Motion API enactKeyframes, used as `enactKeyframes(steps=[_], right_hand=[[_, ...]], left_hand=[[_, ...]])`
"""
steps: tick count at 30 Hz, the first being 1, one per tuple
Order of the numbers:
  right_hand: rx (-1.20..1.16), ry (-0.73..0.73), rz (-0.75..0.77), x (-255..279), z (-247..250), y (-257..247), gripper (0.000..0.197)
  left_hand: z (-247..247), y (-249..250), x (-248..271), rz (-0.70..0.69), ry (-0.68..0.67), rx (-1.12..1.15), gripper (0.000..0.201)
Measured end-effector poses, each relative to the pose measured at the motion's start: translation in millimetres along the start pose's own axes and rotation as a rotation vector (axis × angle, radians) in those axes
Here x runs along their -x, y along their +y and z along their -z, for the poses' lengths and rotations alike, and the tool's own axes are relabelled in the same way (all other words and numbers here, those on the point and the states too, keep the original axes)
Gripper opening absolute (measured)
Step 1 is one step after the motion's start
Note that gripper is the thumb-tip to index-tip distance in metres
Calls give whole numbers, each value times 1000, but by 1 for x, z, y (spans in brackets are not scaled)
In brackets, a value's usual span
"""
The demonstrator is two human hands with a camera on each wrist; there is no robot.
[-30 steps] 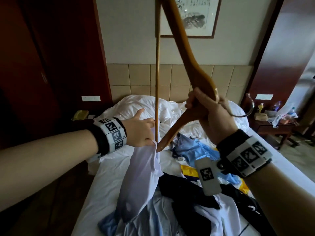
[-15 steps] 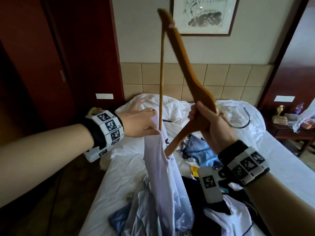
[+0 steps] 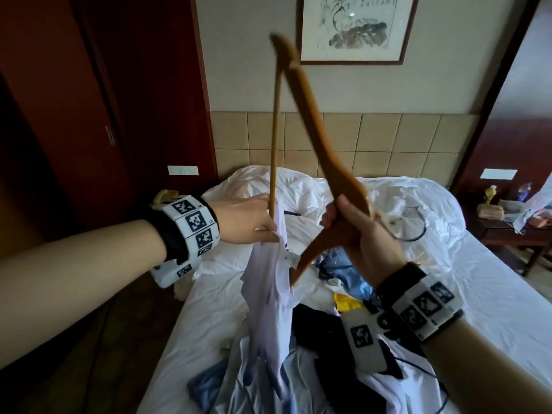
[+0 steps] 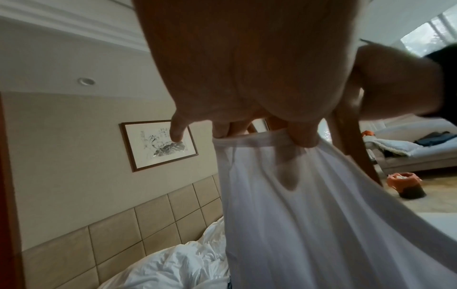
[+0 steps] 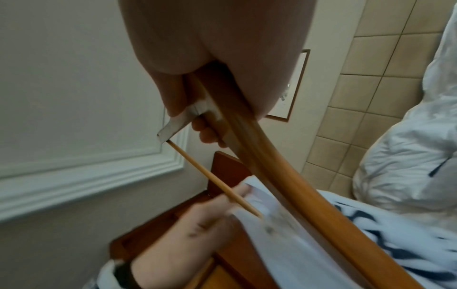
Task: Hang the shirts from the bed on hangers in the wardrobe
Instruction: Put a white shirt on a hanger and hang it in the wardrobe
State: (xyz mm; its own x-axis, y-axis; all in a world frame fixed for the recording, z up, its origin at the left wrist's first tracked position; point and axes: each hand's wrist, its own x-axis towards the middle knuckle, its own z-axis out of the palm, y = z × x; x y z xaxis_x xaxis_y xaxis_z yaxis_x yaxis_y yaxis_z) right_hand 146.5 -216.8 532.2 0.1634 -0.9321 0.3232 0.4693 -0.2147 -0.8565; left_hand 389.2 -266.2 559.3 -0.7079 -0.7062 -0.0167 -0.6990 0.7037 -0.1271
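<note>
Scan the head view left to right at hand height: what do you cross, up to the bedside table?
Left hand, gripping the white shirt → the hanger's thin bar → right hand, gripping the wooden hanger → its metal hook → bedside table.

Head view looks down the bed (image 3: 493, 294); both wrist views close, sharing it.

A pale lilac-white thin cotton shirt (image 3: 270, 294) hangs lifted by its top edge above a bed with rumpled white sheets (image 3: 493, 294), its lower part trailing into a heap of blue, black and white shirts (image 3: 322, 354) on the mattress. A brown wooden hanger with a metal hook (image 3: 316, 135) stands on end, one arm tip pointing down beside the raised shirt, its thin crossbar touching the fabric.
</note>
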Motion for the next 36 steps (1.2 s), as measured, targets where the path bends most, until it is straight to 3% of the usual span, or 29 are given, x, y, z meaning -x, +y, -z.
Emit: enactKeyframes(steps=[8, 11, 13, 15, 17, 19, 21, 24, 28, 30, 33, 36], right_hand=[[347, -54, -153, 17, 25, 33, 35], [470, -44, -235, 20, 35, 29, 26], [522, -38, -280, 23, 43, 23, 8], [545, -30, -306, 23, 51, 19, 6], [542, -18, -340, 21, 59, 20, 11], [631, -48, -370, 19, 63, 19, 15], [859, -165, -360, 17, 65, 15, 13], [1061, -331, -374, 12, 57, 3, 40], [964, -250, -483, -3, 40, -12, 15], [956, -217, -503, -12, 34, -20, 23], [915, -242, -515, -20, 24, -34, 13], [946, -276, -490, -24, 16, -43, 12]], left_hand=[[12, -5, 21, 168, -106, -118, 61], [7, -23, 32, 250, -143, -161, 46], [1, -36, 42, 243, -156, -244, 37], [-8, -45, 53, 234, -168, -271, 24], [-13, -54, 60, 229, -140, -262, 12], [-10, -57, 62, 217, -92, -198, 14], [-1, -53, 58, 196, 4, -181, 18], [5, -26, 46, 93, 198, -247, 26], [-7, 32, 26, -60, 327, -214, 26], [-12, 47, 20, -105, 327, -133, 25], [-17, 54, 16, -55, 418, 102, 13], [-25, 61, 7, 109, 453, 426, 43]])
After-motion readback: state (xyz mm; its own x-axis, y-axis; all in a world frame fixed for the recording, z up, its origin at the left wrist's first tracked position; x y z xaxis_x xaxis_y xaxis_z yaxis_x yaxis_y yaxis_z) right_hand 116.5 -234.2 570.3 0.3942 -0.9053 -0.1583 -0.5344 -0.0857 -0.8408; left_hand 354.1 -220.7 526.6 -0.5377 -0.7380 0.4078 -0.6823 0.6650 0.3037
